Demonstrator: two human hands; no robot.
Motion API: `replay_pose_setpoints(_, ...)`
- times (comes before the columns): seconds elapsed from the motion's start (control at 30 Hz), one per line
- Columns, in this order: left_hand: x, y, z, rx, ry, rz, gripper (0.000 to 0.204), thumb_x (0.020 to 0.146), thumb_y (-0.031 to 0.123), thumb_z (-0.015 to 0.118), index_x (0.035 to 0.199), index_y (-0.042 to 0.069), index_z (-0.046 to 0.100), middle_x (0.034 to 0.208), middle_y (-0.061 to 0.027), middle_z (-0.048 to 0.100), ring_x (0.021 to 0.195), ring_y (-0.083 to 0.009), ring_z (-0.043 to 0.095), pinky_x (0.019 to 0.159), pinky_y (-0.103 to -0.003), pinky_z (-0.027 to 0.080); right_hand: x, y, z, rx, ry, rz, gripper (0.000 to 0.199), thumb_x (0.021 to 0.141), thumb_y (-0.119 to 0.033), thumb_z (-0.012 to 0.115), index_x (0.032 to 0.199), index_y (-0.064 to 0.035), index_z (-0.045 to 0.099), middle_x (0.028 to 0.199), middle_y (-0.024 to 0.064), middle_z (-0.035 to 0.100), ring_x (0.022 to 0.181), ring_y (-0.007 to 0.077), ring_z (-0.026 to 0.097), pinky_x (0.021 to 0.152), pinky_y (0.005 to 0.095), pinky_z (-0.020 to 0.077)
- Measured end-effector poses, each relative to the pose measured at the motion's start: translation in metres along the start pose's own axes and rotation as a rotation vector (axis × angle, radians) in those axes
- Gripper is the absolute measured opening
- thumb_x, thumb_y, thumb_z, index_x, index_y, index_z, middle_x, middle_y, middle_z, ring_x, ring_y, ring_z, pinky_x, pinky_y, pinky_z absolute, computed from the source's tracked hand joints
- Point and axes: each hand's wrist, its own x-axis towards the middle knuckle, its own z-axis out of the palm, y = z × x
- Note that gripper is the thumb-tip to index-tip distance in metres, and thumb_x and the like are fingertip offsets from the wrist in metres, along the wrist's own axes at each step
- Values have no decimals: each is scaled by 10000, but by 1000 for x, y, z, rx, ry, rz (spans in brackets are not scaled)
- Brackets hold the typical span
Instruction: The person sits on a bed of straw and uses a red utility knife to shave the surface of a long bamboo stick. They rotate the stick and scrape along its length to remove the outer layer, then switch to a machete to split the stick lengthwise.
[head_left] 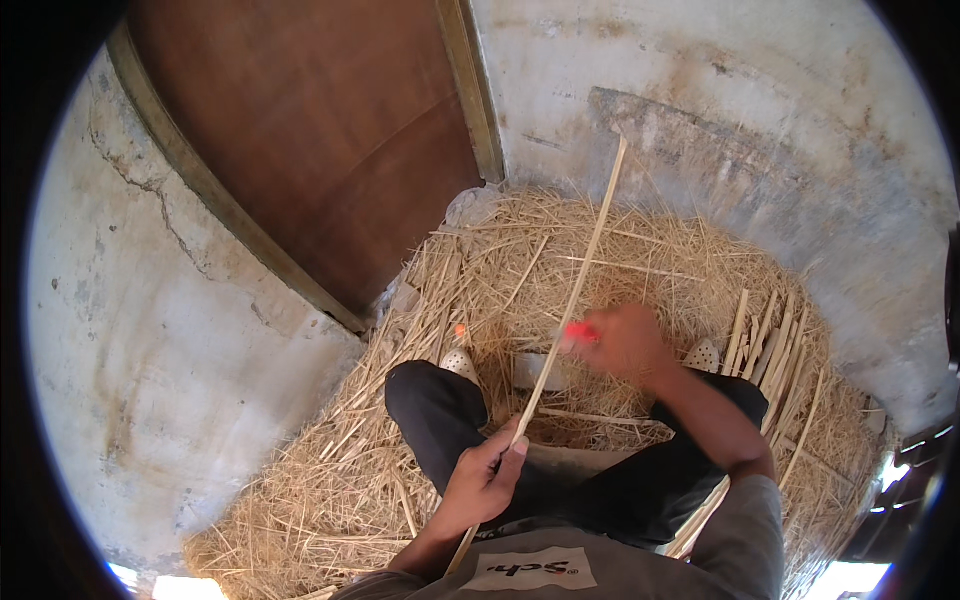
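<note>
A long, pale bamboo-like strip [592, 248] slants up and away from me, its far end near the wall. My left hand [480, 487] is closed around its lower part, thumb along the top, and the tail runs down past my wrist. Over the middle of the strip is my right hand [630, 345], smeared by motion. Its fingers are closed on a small red object [579, 333] that meets or nearly meets the strip's right side. The blur hides what kind of object it is and whether it has a blade.
Curly straw-coloured shavings [330, 480] cover the floor around my legs. Several split strips [775, 340] lie bundled beyond my right knee. A grey block [540, 371] rests between my perforated shoes [459, 363]. A brown door [320, 120] and stained walls [720, 60] surround the spot.
</note>
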Motion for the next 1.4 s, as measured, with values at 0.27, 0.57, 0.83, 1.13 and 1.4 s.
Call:
replay_pose_setpoints(0.27, -5, 10, 5, 315, 66, 141, 361, 923, 118, 545, 1256, -20, 530, 581, -218, 522, 490, -326, 579, 485, -341, 440, 17, 36, -9, -96, 18, 132, 524, 795, -590, 608, 604, -102, 614, 496, 116, 543, 465, 302, 574, 478, 416, 457)
replay_pose_setpoints(0.57, 11, 22, 7, 566, 155, 222, 383, 896, 93, 554, 1264, -10, 526, 611, -216, 564, 555, -372, 609, 510, -407, 464, 0, -8, -5, -54, 114, -156, 613, 700, -687, 643, 555, -98, 557, 430, 60, 476, 412, 269, 547, 407, 375, 413)
replay_pose_setpoints(0.83, 3, 15, 8, 523, 114, 260, 441, 854, 63, 568, 1284, -16, 508, 580, -187, 573, 505, -346, 597, 486, -414, 471, 3, 4, -9, -61, 11, -3, 554, 784, -595, 622, 609, -70, 613, 483, 126, 521, 457, 290, 569, 465, 417, 446)
replay_pose_setpoints(1.13, -6, 20, 9, 509, 90, 215, 386, 881, 70, 552, 1255, -21, 532, 595, -204, 560, 535, -363, 599, 499, -398, 463, 12, 43, -1, -189, 78, 51, 463, 778, -547, 631, 697, -92, 659, 525, 138, 556, 497, 324, 572, 493, 420, 456)
replay_pose_setpoints(1.4, -12, 17, 9, 500, 43, 246, 409, 885, 84, 556, 1280, -16, 517, 598, -211, 560, 555, -373, 606, 517, -389, 473, 24, 67, -12, -60, 138, 267, 605, 806, -639, 575, 597, -71, 589, 486, 110, 505, 446, 279, 539, 449, 392, 418)
